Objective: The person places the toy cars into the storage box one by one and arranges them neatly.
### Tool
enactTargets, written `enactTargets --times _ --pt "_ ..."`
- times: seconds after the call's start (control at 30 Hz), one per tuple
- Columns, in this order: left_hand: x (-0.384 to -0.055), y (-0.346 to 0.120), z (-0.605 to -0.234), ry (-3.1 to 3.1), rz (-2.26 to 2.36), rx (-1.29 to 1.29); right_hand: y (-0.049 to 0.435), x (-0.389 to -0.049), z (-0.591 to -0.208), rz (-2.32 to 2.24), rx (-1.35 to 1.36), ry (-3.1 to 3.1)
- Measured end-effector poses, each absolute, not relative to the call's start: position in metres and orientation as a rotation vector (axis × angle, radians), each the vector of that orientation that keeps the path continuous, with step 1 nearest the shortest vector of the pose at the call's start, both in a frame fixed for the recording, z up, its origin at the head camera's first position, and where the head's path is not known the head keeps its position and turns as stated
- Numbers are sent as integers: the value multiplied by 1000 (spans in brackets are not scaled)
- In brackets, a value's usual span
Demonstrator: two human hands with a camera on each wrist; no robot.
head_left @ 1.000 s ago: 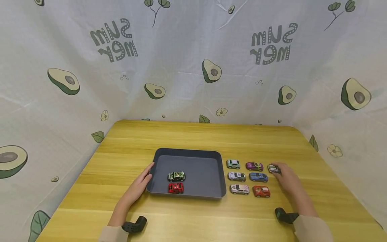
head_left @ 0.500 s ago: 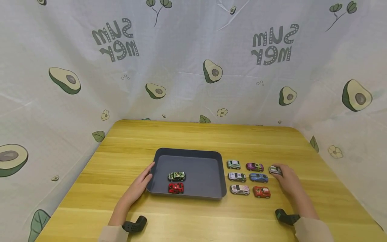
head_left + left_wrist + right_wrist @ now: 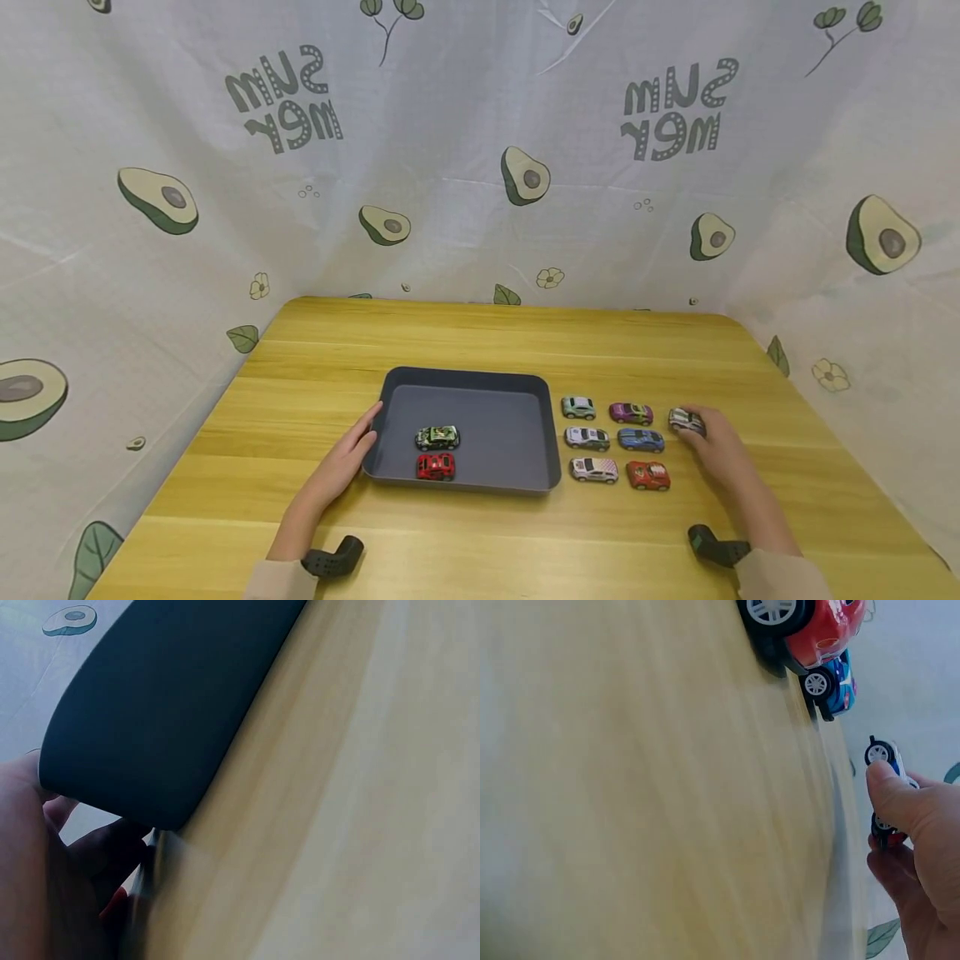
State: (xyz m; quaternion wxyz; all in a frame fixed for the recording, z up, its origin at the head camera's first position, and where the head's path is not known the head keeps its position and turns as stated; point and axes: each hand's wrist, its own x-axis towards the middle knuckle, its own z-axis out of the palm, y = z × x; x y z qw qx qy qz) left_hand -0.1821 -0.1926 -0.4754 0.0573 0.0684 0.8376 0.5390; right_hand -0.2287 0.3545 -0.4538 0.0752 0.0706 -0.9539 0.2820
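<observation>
Altogether, nine toy cars (image 3: 587, 438) and one tray (image 3: 504, 425).
Head: inside the tray, beside the left hand (image 3: 345, 461), fingers extended, sit two; six stand on the wooden counter (image 3: 450, 550) left of the right hand (image 3: 712, 437), which pinches the white car (image 3: 686, 421), now slightly farther right than a second ago; avocado-print cloth (image 3: 450, 125) hangs beyond both hands. Left wrist: fingers touch the tray's corner. Right wrist: thumb and fingers grip the white car.

Tray (image 3: 495, 433), left: smooth, matt; metal or plastic, can't tell. Toy cars (image 3: 641, 440), right: glossy shells, plastic-looking wheels (image 3: 772, 609). Tabletop (image 3: 465, 546): smooth wood grain, slight sheen. Far curtain (image 3: 450, 108): matt, creased cloth. Near sleeves (image 3: 281, 581): matt cloth. Wrist mounts (image 3: 333, 558): plastic-looking, matt.
</observation>
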Motion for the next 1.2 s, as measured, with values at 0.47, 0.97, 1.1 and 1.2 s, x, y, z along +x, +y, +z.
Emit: enactTargets --times 0.47,0.97,1.1,1.2 --pt "-182 -194 -478 2545 1638 199 342 -219 -437 922 132 -2940" --pt "-182 -193 -475 2544 1634 216 311 -222 -419 757 310 -2859" --pt "-182 -193 -474 2542 1634 216 301 -221 -415 748 341 -2835" --pt "-182 -193 -475 2538 1634 216 294 -220 -412 752 355 -2838"
